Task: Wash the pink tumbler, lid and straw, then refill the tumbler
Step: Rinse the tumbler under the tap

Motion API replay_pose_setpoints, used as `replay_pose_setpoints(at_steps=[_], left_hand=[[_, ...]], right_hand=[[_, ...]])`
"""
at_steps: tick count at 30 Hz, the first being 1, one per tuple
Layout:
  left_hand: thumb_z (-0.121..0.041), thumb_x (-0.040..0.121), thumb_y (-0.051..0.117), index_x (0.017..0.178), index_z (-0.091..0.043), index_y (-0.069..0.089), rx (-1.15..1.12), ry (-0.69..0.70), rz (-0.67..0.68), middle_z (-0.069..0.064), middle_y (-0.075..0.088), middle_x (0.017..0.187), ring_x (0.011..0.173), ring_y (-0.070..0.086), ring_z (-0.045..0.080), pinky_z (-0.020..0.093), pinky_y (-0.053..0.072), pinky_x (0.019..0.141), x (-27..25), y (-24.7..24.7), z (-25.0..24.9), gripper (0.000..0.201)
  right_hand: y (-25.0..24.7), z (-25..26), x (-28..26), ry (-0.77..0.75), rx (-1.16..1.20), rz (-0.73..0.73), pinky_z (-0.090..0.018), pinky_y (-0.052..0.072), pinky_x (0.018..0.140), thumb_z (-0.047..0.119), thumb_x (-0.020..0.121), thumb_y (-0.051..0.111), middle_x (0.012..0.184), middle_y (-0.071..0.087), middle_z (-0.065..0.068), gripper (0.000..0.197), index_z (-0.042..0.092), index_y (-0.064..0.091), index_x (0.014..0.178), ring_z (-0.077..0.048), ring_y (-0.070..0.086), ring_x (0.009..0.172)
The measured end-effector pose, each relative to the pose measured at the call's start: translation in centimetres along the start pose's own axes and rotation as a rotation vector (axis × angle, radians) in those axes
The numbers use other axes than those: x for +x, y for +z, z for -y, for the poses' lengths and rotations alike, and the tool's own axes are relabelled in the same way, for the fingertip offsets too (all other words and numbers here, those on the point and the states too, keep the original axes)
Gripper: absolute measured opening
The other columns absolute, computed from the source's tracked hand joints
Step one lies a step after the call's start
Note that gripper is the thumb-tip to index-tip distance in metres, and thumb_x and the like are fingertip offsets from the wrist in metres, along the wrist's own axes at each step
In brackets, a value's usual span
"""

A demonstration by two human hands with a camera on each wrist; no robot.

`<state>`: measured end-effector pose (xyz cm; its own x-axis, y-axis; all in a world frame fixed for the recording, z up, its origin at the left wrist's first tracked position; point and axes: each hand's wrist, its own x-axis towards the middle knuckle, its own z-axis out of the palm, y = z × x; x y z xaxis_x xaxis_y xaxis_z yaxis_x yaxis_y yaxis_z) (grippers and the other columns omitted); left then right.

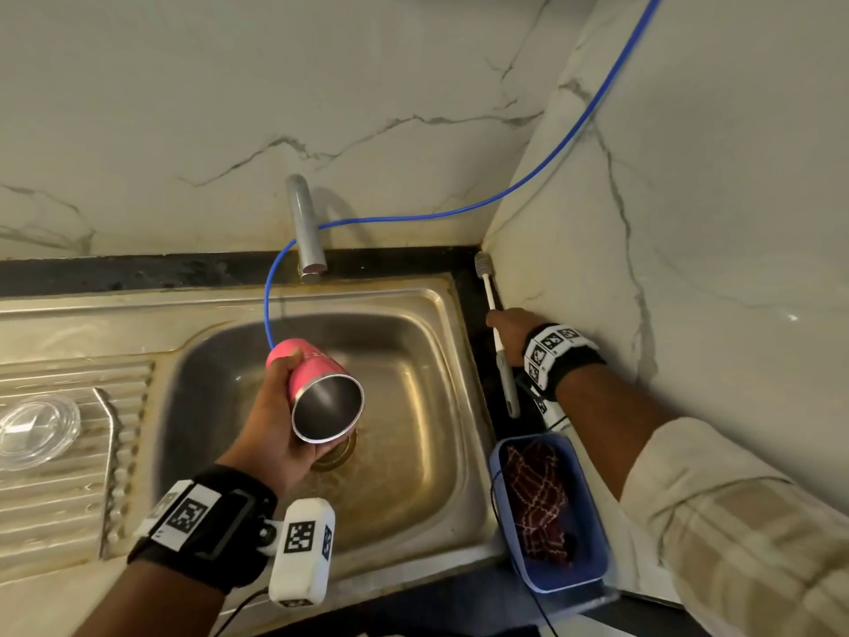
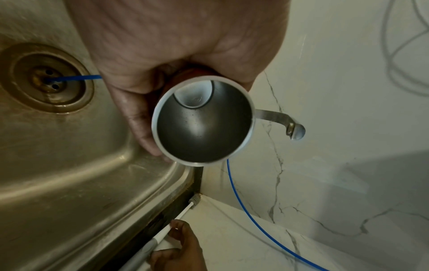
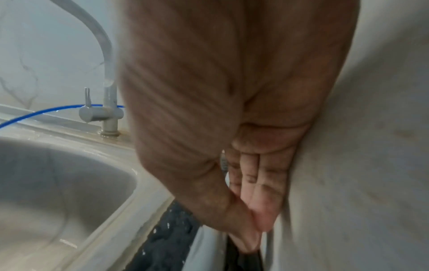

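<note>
— Three pieces need washing, and as far as I can judge none is finished. How far along does it look to you?

— Early. The pink steel-lined tumbler [image 1: 321, 388] is in the left hand [image 1: 280, 429], fingers wrapped round its body, tipped so the open mouth faces the wearer, above the basin. It looks empty inside; I see no suds. The clear round plastic lid [image 1: 36, 429] lies well to the left of that hand, on the ribbed drainboard. I can't find the straw anywhere.

— And the right hand [image 1: 510, 331]?

— Off to the right, against the wall, closing on the long white-and-grey bottle brush [image 1: 498, 342]. Thumb and fingers touch the handle, but whether they grip it yet I cannot tell; the wrist view is blurred. So scrubbing, rinsing and refilling all appear to remain.

— Now the room, biggest first.

— White marble-veined wall [image 1: 367, 85] ahead of both hands and beside the right one. Under the left hand, the stainless steel sink [image 1: 413, 452], stained brownish. Behind it, the grey metal tap [image 1: 305, 223]. Just behind the right wrist, a blue plastic tub [image 1: 592, 521] holding a dark red checked cloth [image 1: 537, 498]. Thinnest, a blue tube [image 1: 574, 131] trailing from the wall into the basin.
</note>
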<state>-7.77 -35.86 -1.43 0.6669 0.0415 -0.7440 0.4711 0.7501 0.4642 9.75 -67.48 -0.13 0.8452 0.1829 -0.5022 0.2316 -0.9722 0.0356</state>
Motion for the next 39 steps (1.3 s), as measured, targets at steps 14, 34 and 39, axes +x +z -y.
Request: replay_pose_setpoints(at_steps=[14,34,39], left_hand=[[-0.053,0.092,0.071,0.134,-0.017,0.056,0.029,0.0,-0.08,0.019,0.077,0.106,0.098,0.073,0.037,0.052,0.06,0.086,-1.0,-0.1,-1.3,0.057],[-0.054,0.075,0.083,0.134,-0.012,0.052,0.074,-0.01,-0.247,0.023,0.076,0.114,0.097,0.078,0.036,0.046,0.063,0.079,0.3,-2.0,-4.0,0.079],[-0.056,0.077,0.083,0.139,-0.013,0.049,0.095,-0.016,-0.229,0.024,0.076,0.115,0.097,0.079,0.037,0.048,0.064,0.082,0.6,-1.5,-4.0,0.083]], right_hand=[[-1.7,10.2,-0.5,-0.277,0.523,-0.508,-0.045,0.058,0.073,0.024,0.086,0.069,0.069,0.063,-0.004,0.021,0.016,0.058,0.07,-0.025,0.061,0.066],[-0.7,22.2,5.3,-0.525,0.465,-0.182,-0.037,0.047,0.11,0.013,0.095,0.07,0.168,0.029,-0.019,0.096,0.019,0.01,0.17,-0.037,0.049,0.142],[-1.3,22.5,5.4,-0.531,0.525,-0.138,-0.046,0.051,0.111,0.01,0.09,0.077,0.168,0.03,-0.016,0.106,0.024,0.01,0.17,-0.04,0.052,0.139]])
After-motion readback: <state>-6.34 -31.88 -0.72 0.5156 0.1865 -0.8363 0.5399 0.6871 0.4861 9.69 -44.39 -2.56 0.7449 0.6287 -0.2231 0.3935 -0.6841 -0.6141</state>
